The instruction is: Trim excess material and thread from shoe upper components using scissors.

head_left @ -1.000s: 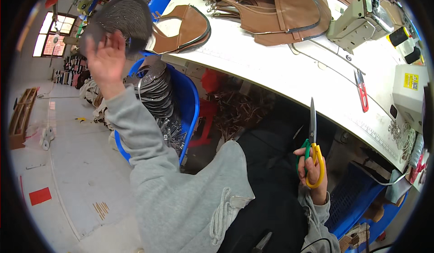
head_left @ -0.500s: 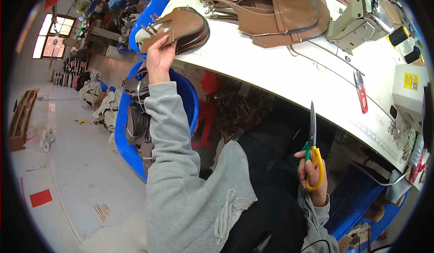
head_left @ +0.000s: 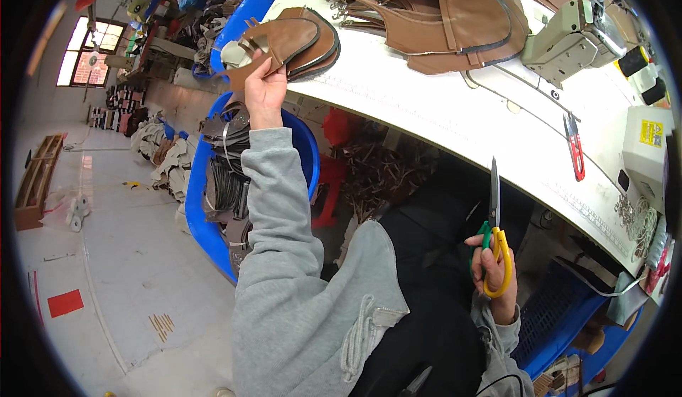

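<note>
At the table's far left edge my left hand [head_left: 265, 97] is closed on a brown leather piece [head_left: 290, 36] with a rounded, dark-edged end. More pieces of the same shape [head_left: 328, 47] lie under it in a small fanned stack. My right hand [head_left: 499, 278], low in front of the table, grips a pair of scissors [head_left: 495, 202] with one yellow and one green handle. The blades point up and away from me and lie together. Part of the right fingers is hidden behind the handles.
On the white table [head_left: 398, 106] lies a larger stack of brown leather panels [head_left: 455, 20] with straps. A sewing machine [head_left: 575, 42] and red-handled thread snips [head_left: 574, 148] are to the right. Blue tubs [head_left: 193, 205] with grey pieces stand left; a blue crate [head_left: 558, 312] is at lower right.
The top leather piece has slid leftward off the pieces beneath, so the stack is more fanned out. The whole view has shifted slightly. My right hand keeps the scissors in the same pose.
</note>
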The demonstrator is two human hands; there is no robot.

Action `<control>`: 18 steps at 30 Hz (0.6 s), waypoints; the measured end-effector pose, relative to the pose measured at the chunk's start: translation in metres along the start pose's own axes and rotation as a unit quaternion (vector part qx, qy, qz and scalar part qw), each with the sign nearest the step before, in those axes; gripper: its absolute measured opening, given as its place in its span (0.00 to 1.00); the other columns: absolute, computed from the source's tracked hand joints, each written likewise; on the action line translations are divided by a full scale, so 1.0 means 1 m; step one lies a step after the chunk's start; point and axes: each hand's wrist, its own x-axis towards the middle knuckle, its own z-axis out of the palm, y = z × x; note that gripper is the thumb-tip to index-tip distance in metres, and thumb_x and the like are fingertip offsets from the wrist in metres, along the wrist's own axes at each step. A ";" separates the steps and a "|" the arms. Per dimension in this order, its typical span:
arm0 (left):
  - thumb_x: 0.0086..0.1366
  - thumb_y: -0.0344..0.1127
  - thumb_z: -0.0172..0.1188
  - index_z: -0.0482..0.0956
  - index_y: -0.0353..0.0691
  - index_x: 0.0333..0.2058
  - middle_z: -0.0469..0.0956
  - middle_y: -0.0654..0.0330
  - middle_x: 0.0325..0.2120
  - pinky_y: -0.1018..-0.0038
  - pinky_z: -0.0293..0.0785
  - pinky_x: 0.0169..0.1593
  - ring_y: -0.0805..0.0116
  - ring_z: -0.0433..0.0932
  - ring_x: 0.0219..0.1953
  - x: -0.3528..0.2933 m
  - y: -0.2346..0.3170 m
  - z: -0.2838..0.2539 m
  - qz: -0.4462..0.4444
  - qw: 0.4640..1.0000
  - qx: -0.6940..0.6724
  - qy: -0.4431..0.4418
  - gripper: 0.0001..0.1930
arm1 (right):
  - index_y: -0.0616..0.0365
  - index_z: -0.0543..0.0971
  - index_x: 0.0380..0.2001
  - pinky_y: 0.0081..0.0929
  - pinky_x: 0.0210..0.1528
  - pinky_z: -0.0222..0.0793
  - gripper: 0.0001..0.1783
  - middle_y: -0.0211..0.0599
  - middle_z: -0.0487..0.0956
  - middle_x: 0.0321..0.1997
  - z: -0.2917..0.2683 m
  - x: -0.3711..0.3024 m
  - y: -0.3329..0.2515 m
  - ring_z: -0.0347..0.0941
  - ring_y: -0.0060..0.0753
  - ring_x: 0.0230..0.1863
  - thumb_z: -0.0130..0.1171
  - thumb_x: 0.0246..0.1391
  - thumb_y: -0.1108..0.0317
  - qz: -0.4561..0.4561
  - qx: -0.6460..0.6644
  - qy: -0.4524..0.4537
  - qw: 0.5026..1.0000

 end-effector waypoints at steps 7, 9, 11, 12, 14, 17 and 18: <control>0.58 0.16 0.44 0.67 0.32 0.45 0.68 0.46 0.47 0.58 0.63 0.57 0.53 0.68 0.51 0.002 0.019 0.021 0.028 0.998 0.000 -0.050 0.15 | 0.71 0.69 0.38 0.11 0.08 0.50 0.23 0.27 0.63 0.09 0.000 0.001 -0.004 0.55 0.14 0.05 0.51 0.55 0.55 -0.002 0.000 0.013 1.000; 0.58 0.16 0.45 0.67 0.32 0.45 0.69 0.48 0.47 0.58 0.63 0.57 0.54 0.68 0.51 0.001 0.020 0.022 0.020 0.996 -0.031 -0.080 0.15 | 0.71 0.69 0.38 0.11 0.08 0.50 0.23 0.27 0.63 0.09 0.002 0.002 -0.005 0.55 0.14 0.05 0.51 0.55 0.56 0.000 0.001 0.014 1.000; 0.58 0.17 0.45 0.67 0.32 0.45 0.69 0.49 0.46 0.58 0.63 0.57 0.54 0.68 0.51 -0.003 0.010 0.018 0.004 0.998 -0.001 -0.065 0.15 | 0.71 0.69 0.38 0.11 0.08 0.50 0.22 0.27 0.63 0.10 0.003 0.003 -0.006 0.55 0.14 0.05 0.50 0.55 0.57 0.010 -0.003 0.000 1.000; 0.58 0.17 0.46 0.67 0.32 0.45 0.69 0.49 0.46 0.58 0.63 0.57 0.54 0.68 0.51 -0.005 0.005 0.015 -0.011 0.998 0.029 -0.050 0.15 | 0.71 0.69 0.38 0.11 0.08 0.50 0.22 0.27 0.63 0.10 0.003 0.003 -0.006 0.55 0.14 0.05 0.50 0.55 0.57 0.010 -0.003 0.001 1.000; 0.58 0.18 0.47 0.66 0.32 0.45 0.68 0.49 0.46 0.57 0.62 0.57 0.54 0.68 0.50 -0.009 -0.005 0.007 -0.043 0.996 0.082 -0.018 0.15 | 0.71 0.69 0.38 0.11 0.08 0.50 0.22 0.27 0.64 0.10 0.004 0.002 -0.006 0.55 0.14 0.05 0.50 0.55 0.57 0.015 -0.011 -0.003 1.000; 0.59 0.20 0.47 0.65 0.31 0.47 0.66 0.49 0.48 0.56 0.61 0.58 0.53 0.66 0.52 -0.018 -0.004 0.014 -0.041 0.997 0.068 -0.010 0.16 | 0.72 0.67 0.39 0.11 0.06 0.50 0.22 0.28 0.62 0.10 0.001 0.001 -0.004 0.53 0.15 0.04 0.46 0.58 0.57 -0.014 -0.038 -0.009 0.999; 0.59 0.20 0.47 0.64 0.30 0.48 0.66 0.49 0.48 0.56 0.60 0.59 0.53 0.65 0.52 -0.021 -0.002 0.016 -0.055 0.996 0.057 -0.034 0.16 | 0.72 0.67 0.39 0.11 0.06 0.50 0.22 0.28 0.62 0.10 0.001 0.000 -0.004 0.53 0.15 0.04 0.46 0.58 0.57 -0.015 -0.038 -0.008 0.999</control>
